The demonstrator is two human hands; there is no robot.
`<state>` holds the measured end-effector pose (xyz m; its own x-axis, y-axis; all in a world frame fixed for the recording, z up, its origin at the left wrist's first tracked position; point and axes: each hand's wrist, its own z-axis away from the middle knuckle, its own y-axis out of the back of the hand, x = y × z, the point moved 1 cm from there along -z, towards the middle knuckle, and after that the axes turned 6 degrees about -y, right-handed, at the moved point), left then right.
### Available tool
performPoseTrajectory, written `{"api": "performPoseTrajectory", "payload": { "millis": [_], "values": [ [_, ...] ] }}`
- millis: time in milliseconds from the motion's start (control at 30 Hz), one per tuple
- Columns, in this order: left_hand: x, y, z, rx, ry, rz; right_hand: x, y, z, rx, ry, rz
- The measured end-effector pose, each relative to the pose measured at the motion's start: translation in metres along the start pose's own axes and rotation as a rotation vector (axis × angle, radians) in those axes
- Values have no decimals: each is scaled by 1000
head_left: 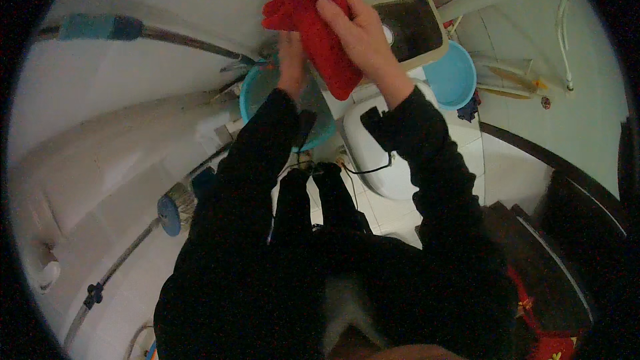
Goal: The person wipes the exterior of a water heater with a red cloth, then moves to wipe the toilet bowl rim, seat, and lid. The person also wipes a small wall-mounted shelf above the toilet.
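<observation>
A folded red cloth is held up in front of me, near the top of the view. My right hand grips its right side, with the thumb lying across the front. My left hand is on the lower left of the cloth, its fingers mostly hidden behind the red fabric. Below the left wrist stands a large light-blue basin, partly covered by my arm; what lies inside is too dim to make out.
A white toilet is below my right forearm. Behind it are a beige-rimmed dark tub and a smaller blue basin. Along the left wall run a pole with a teal sleeve and a long-handled mop. Dark furniture stands right.
</observation>
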<state>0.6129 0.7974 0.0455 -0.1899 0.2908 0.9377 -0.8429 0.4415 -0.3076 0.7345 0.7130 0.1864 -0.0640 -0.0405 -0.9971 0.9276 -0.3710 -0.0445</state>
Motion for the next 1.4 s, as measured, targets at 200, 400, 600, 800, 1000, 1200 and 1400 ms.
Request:
{"api": "performPoseTrajectory", "payload": {
  "millis": [200, 400, 600, 800, 1000, 1200, 1400],
  "values": [
    [61, 44, 129, 10, 318, 687, 48, -83, 62, 72, -66, 281],
    [45, 88, 120, 223, 254, 281, 102, -27, 85, 136, -78, 104],
    [12, 74, 30, 148, 28, 38, 115, 104, 68, 749, 63, 657],
    [-52, 26, 11, 129, 259, 315, 156, 100, 40, 1009, 76, 1091],
    [-122, 33, 64, 229, 530, 372, 175, 96, 39, 1061, 128, 1067],
    [-134, 32, 78, 375, 654, 429, 174, 93, 41, 1032, 115, 1059],
    [-19, 33, -12, 97, 59, -60, 172, 92, 41, 1051, 91, 1056]
  ]
}}
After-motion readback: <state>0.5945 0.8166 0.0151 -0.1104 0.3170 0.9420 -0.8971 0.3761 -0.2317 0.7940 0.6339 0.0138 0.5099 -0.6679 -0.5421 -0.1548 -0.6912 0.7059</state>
